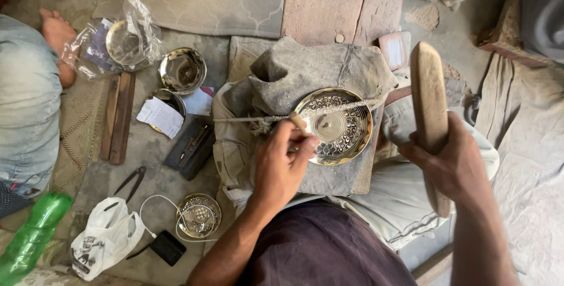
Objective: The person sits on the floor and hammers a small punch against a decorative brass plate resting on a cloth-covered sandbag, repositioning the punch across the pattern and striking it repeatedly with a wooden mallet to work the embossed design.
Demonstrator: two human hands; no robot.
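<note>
A round engraved metal plate (346, 130) lies on a grey cloth-covered block (305, 71), held down by a rope (247, 119) stretched across it. My left hand (282, 165) pinches a small wooden-handled chisel (298, 121), its tip resting on the plate's left part. Raised to the right of the plate, my right hand (449, 162) grips a long wooden mallet (430, 101) that points away from me.
Left of the block lie metal bowls (183, 70), a plastic-wrapped plate (123, 42), paper, a dark tool pouch (191, 148), pincers (134, 181), a white bag (106, 239), a small plate (200, 214) and a green bottle (32, 236). Another person sits at far left (26, 109). Bricks (341, 12) stand behind.
</note>
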